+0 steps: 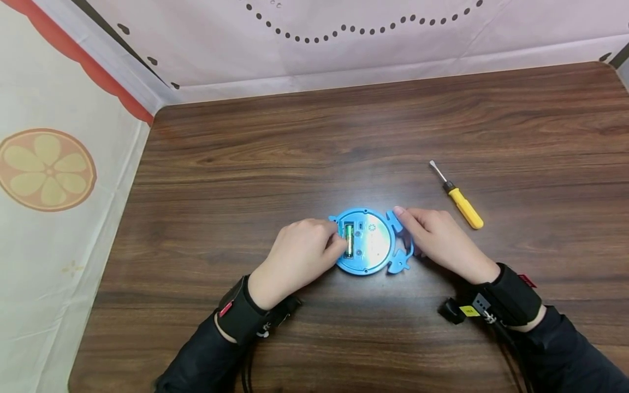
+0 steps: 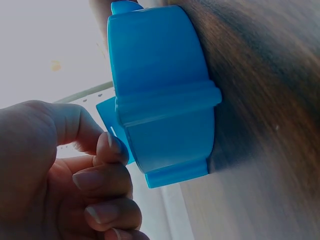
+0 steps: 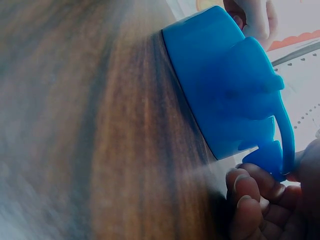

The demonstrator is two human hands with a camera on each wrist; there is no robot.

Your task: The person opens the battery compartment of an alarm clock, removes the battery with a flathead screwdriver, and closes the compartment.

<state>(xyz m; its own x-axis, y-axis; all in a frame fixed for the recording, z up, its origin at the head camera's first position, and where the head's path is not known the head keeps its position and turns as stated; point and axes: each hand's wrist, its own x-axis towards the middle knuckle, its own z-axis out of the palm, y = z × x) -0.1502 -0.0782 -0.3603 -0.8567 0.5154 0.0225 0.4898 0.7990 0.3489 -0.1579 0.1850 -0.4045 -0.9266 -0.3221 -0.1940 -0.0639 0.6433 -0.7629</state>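
Nearest the head camera: two dark sleeves with black wrist straps, reaching onto the wooden table.

Largest of all, that brown table, backed by pale printed sheeting on the far and left sides.

Next in size, near the table's middle: a round blue toy, lying back-side up, with fin-like tabs jutting from its right edge. Taken as a container: an open battery compartment on the toy's left part, holding one green-wrapped battery set lengthwise in the slot. No cover seen over the slot. Strong glare across the toy's pale centre, so finer details unreadable there.

Left hand at the toy's left edge, fingers curled and bunched, tips touching the rim just beside the battery compartment. From the left wrist view, same hand with fingertips drawn together against a thin blue tab at the toy's side; whether pinching it or merely resting on it, cannot tell.

Right hand at the toy's right edge, fingers bent around the fin-like tabs, gripping them. From the right wrist view, curled fingers wrapped under the blue tail piece of the toy.

Smallest: a yellow-handled screwdriver, lying loose on the table, right of the toy and slightly farther back, near the right hand yet apart from it, metal tip pointing away to the upper left.
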